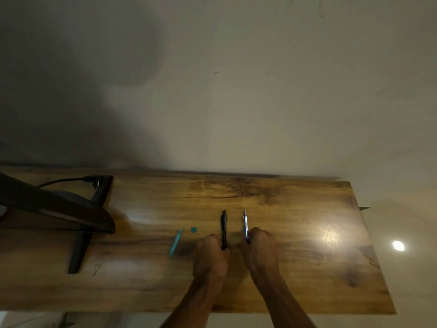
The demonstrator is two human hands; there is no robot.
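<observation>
A black pen (223, 227) lies on the wooden table (272, 200), pointing away from me. My left hand (211, 255) pinches its near end. To its right lies a silver and blue pen (245, 224), also pointing away, and my right hand (260, 248) pinches its near end. Both hands rest side by side on the table with curled fingers. Left of my left hand lie a teal pen barrel (175, 243) and a small teal cap (193, 229).
A dark monitor (54, 208) on a stand (80, 249) takes up the table's left part, with a black cable and plug (91, 180) behind it. A plain wall rises behind the table. The table's right edge falls off to a floor with a bright light spot (398, 245).
</observation>
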